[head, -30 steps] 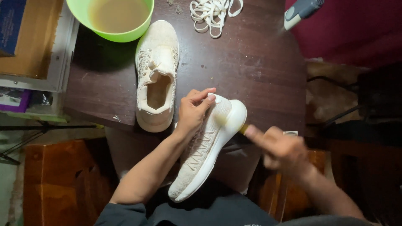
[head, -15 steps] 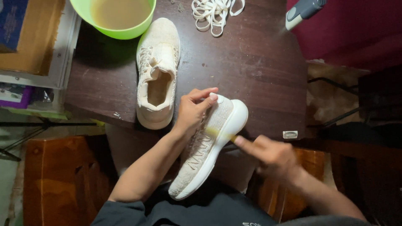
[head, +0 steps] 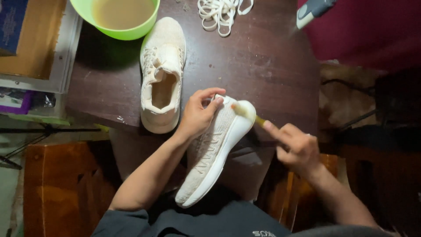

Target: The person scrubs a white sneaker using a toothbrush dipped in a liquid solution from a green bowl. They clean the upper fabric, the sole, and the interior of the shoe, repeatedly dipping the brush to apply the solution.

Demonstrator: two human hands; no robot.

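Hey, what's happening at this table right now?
A person is scrubbing a cream sneaker. Their left hand grips its upper and tilts it on its side, while the right hand works a small brush on the toe. The other sneaker sits upright on the dark table, near a green bowl of murky water and loose white laces.

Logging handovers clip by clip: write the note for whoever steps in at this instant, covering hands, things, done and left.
Left hand: holds the cream shoe by its upper, toe end on the table edge, heel toward the lap.
Right hand: grip on a small brush, bristles against the toe's white sole rim.
Second shoe sits unlaced on the table beside a green bowl of murky water; laces lie apart.
Done: laces out. Left: how clean either shoe is, cannot tell.
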